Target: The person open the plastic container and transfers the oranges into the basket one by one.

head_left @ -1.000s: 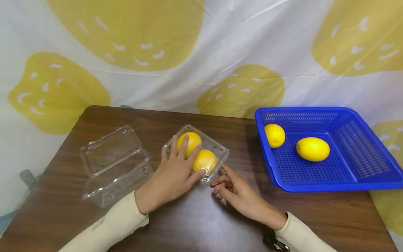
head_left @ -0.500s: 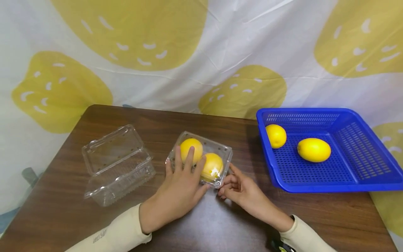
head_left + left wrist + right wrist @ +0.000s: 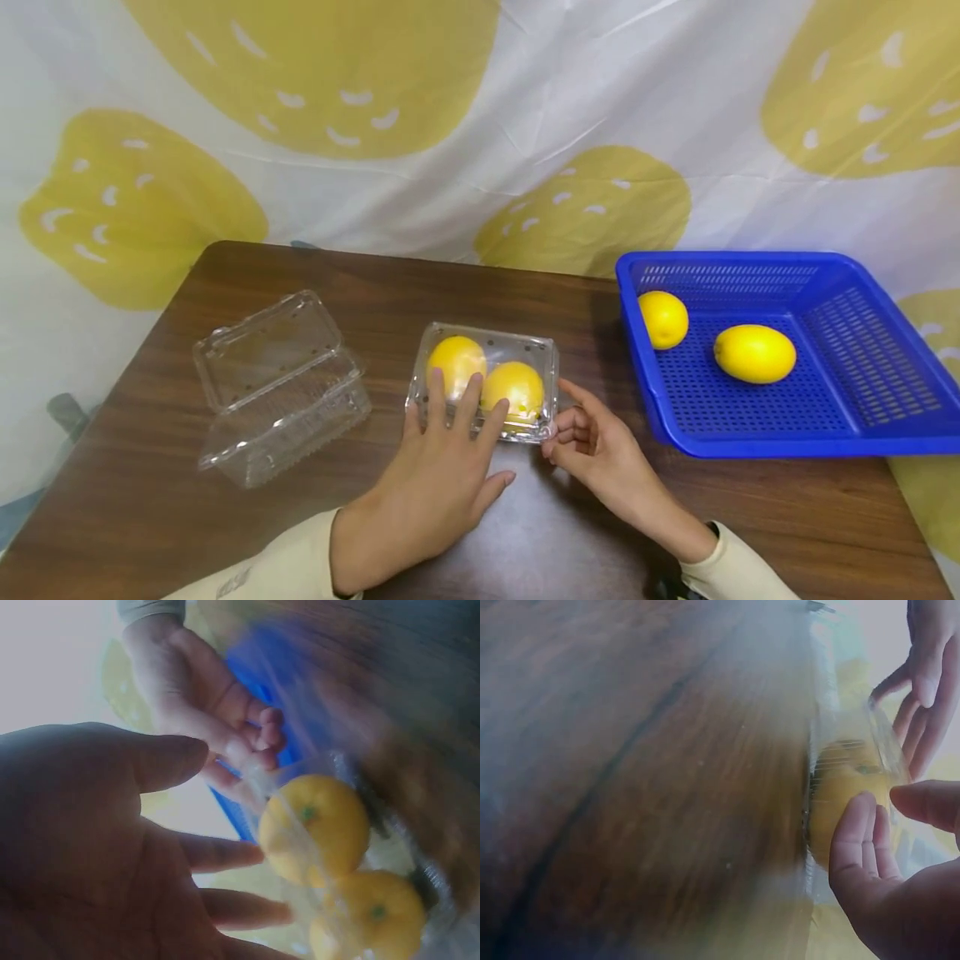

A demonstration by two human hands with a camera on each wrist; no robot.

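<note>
Backdrop (image 3: 465,108) beyond both hands: white cloth, big yellow strawberry prints.

Table (image 3: 525,533) under both hands: dark wood grain.

Basket (image 3: 862,433) right of right hand, near it but apart: blue, perforated, holds two loose lemons (image 3: 753,353), one at far left corner, one mid-floor.

Empty box (image 3: 277,387) left of left hand, apart: clear plastic, lid hinged open and tilted back.

Left hand (image 3: 438,483) flat, fingers straight and spread, fingertips (image 3: 471,385) pressing down on top of closed box (image 3: 532,346); palm on table just short of it. Released, gripping nothing. Left wrist view: open palm (image 3: 82,847) close to lens, boxed lemons just past fingers.

Right hand (image 3: 600,446) at near right corner of closed box, fingers curled, index and thumb pinching edge of plastic there. Right wrist view: fingertips (image 3: 855,825) on box rim (image 3: 814,780), thumb opposite; blurred but contact reads.

Closed box directly ahead of both hands, between them, sitting level on table, lid down. Clear plastic, vent holes.

Boxed lemons (image 3: 517,387): two, side by side, touching, filling box under left fingertips.
</note>
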